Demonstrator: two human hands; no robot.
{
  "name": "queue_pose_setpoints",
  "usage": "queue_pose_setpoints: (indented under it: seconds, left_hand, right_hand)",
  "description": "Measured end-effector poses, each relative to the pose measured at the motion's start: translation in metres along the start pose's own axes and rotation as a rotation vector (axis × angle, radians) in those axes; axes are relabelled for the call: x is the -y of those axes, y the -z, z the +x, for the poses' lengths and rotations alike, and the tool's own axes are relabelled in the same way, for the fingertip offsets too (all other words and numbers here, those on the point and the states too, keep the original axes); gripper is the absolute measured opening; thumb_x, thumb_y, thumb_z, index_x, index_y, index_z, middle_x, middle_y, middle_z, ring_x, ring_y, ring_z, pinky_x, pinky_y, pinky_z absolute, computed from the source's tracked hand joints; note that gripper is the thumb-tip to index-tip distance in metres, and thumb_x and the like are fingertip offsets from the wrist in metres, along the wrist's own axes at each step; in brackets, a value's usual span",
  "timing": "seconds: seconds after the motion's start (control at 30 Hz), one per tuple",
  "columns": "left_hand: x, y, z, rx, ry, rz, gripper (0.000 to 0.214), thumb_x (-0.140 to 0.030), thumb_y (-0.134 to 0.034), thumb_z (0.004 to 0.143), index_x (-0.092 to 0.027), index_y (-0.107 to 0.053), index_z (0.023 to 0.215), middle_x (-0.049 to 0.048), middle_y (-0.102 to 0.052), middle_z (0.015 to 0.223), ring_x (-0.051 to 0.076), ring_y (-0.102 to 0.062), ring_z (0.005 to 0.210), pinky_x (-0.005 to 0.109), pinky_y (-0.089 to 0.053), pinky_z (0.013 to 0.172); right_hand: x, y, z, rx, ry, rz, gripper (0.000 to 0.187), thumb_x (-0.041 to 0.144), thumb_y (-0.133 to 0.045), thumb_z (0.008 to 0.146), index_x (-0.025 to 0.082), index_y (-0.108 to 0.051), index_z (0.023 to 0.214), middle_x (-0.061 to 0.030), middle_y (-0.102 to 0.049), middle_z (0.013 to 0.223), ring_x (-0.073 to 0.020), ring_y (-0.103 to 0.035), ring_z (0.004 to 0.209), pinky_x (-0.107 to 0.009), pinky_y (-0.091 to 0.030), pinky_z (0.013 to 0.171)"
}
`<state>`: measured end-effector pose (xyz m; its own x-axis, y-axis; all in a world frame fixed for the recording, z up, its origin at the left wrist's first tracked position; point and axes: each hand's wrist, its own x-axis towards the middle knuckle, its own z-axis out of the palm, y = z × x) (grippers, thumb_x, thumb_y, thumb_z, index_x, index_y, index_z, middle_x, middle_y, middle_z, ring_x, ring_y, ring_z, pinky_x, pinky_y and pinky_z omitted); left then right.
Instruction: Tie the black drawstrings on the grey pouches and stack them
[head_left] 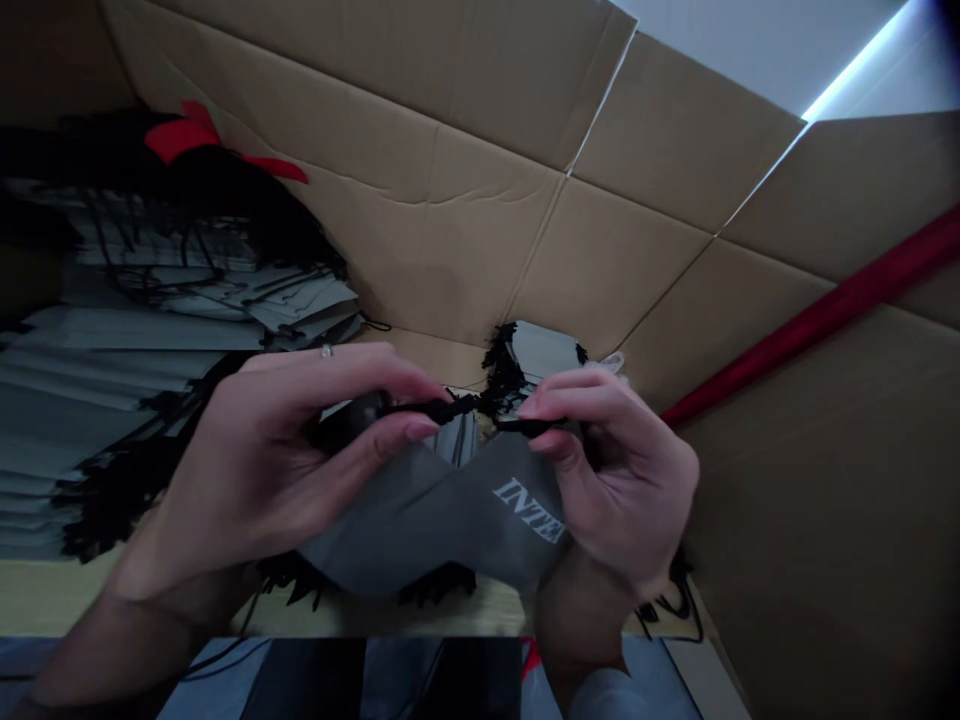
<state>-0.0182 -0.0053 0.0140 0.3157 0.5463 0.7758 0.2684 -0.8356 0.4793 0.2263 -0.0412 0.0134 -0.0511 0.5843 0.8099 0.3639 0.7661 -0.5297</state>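
Note:
A grey fabric piece (450,510) with white letters reading "INTE", the rest covered, hangs between my hands. My left hand (300,450) pinches a black cord-like strip at its top left, thumb and forefinger closed, and wears a ring. At the top right, my right hand (619,460) pinches another part of the black strip (461,405). The top edge of the fabric dips between the two grips. What the other fingers touch behind the fabric is hidden.
Stacks of grey pieces with black cords (150,330) lie at the left, with a red strip (187,135) on top. A smaller grey stack (547,350) stands beyond my hands. Cardboard walls (420,160) surround the back and right. A dark red bar (817,310) slants at the right.

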Motion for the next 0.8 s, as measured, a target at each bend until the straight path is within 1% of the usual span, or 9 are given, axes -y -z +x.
queue_pose_setpoints:
  seconds: [0.07, 0.17, 0.27, 0.37, 0.47, 0.53, 0.67, 0.8]
  left_hand:
    - [0.006, -0.001, 0.004, 0.000, -0.028, -0.025, 0.008, -0.024, -0.082, 0.102, -0.030, -0.083, 0.109, -0.0028, -0.086, 0.101, 0.017, -0.080, 0.089, 0.026, -0.061, 0.075]
    - [0.008, -0.004, 0.004, 0.003, -0.036, -0.025, 0.012, -0.022, -0.081, 0.104, -0.030, -0.085, 0.111, -0.0022, -0.085, 0.103, 0.015, -0.080, 0.087, 0.025, -0.061, 0.074]
    - [0.009, -0.008, 0.000, 0.003, -0.052, -0.001, 0.019, -0.019, -0.078, 0.105, -0.032, -0.086, 0.117, -0.0024, -0.084, 0.110, 0.013, -0.080, 0.089, 0.023, -0.063, 0.077]
    - [0.011, -0.010, -0.002, -0.017, -0.066, 0.033, 0.020, -0.023, -0.078, 0.106, -0.035, -0.086, 0.120, -0.0026, -0.084, 0.110, 0.014, -0.079, 0.089, 0.022, -0.064, 0.077]
    - [0.009, -0.010, -0.004, -0.021, -0.031, 0.053, 0.024, -0.022, -0.076, 0.106, -0.037, -0.086, 0.122, -0.0035, -0.083, 0.111, 0.012, -0.077, 0.084, 0.022, -0.064, 0.074]
    - [0.005, -0.011, -0.005, -0.022, -0.002, 0.067, 0.028, -0.020, -0.073, 0.106, -0.038, -0.085, 0.123, -0.0043, -0.082, 0.113, 0.012, -0.077, 0.084, 0.022, -0.064, 0.075]
    - [0.000, -0.012, -0.007, -0.019, 0.011, 0.094, 0.032, -0.018, -0.066, 0.108, -0.039, -0.084, 0.123, -0.0042, -0.081, 0.115, 0.012, -0.077, 0.088, 0.024, -0.065, 0.077]
    - [0.003, -0.012, -0.011, 0.000, -0.031, 0.098, 0.041, -0.012, -0.067, 0.106, -0.042, -0.081, 0.130, -0.0043, -0.080, 0.121, 0.012, -0.079, 0.093, 0.025, -0.063, 0.080]
  right_hand:
    - [0.000, -0.003, 0.000, -0.037, 0.034, -0.025, 0.013, 0.010, -0.082, 0.100, 0.022, -0.085, 0.103, -0.0028, -0.078, 0.101, -0.0162, -0.073, 0.091, -0.029, -0.060, 0.076]
    - [-0.001, -0.005, 0.000, -0.044, 0.045, -0.055, 0.013, 0.009, -0.081, 0.100, 0.022, -0.085, 0.103, -0.0035, -0.078, 0.102, -0.0167, -0.075, 0.092, -0.029, -0.061, 0.077]
    - [-0.002, -0.004, 0.001, 0.007, 0.035, -0.076, 0.012, 0.011, -0.079, 0.102, 0.021, -0.084, 0.102, -0.0036, -0.078, 0.102, -0.0171, -0.075, 0.093, -0.029, -0.062, 0.078]
    - [-0.003, -0.003, 0.003, 0.059, 0.033, -0.073, 0.009, 0.014, -0.079, 0.103, 0.021, -0.083, 0.100, -0.0033, -0.078, 0.101, -0.0173, -0.075, 0.091, -0.030, -0.061, 0.078]
    - [-0.005, -0.003, 0.005, 0.102, 0.019, -0.075, 0.009, 0.014, -0.080, 0.103, 0.022, -0.081, 0.100, -0.0027, -0.079, 0.100, -0.0176, -0.074, 0.091, -0.031, -0.060, 0.081]
    - [-0.006, -0.003, 0.005, 0.126, 0.006, -0.081, 0.009, 0.014, -0.081, 0.103, 0.022, -0.080, 0.100, -0.0023, -0.079, 0.100, -0.0175, -0.073, 0.092, -0.031, -0.059, 0.083]
    - [-0.005, -0.003, 0.005, 0.148, -0.007, -0.090, 0.007, 0.020, -0.078, 0.106, 0.023, -0.079, 0.100, -0.0023, -0.078, 0.099, -0.0182, -0.072, 0.091, -0.032, -0.059, 0.082]
    - [-0.005, -0.002, 0.005, 0.163, -0.007, -0.090, 0.009, 0.024, -0.077, 0.108, 0.023, -0.078, 0.099, -0.0023, -0.077, 0.098, -0.0180, -0.072, 0.090, -0.031, -0.059, 0.081]
